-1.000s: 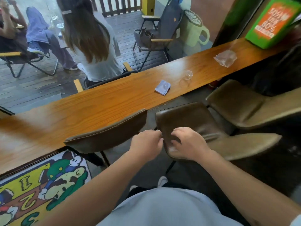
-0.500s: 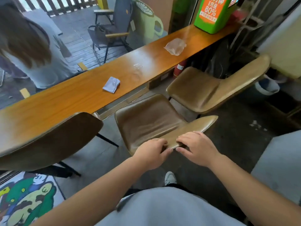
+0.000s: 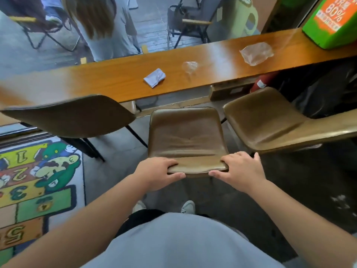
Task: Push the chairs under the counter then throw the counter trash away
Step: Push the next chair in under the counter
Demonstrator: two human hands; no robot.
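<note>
Both hands grip the top edge of the middle chair's backrest: the left hand [image 3: 156,174] wraps the left corner with fingers over the front and thumb underneath, while the right hand [image 3: 241,171] clasps the right corner in the same way. The middle chair [image 3: 186,136], upholstered in worn brown leather, faces the wooden tabletop [image 3: 116,78], with its seat's front edge near the tabletop's edge but not yet tucked beneath it. To its left, a darker chair [image 3: 71,116] stands with its backrest beside the tabletop and its seat largely hidden under it. To the right, a third chair [image 3: 270,122] sits angled, clear of the tabletop. Three pieces of trash lie along the tabletop: a crumpled white napkin [image 3: 154,77], a small clear plastic wrapper [image 3: 189,66] and a larger clear plastic bag [image 3: 256,53] farther right. A green box with an orange label [image 3: 331,22] stands at the tabletop's far right end. A colourful cartoon rug [image 3: 36,182] covers the floor at left. Beyond the window, a long-haired person in a grey top [image 3: 104,26] is seated with their back to the glass, beside folding chairs on a deck.
</note>
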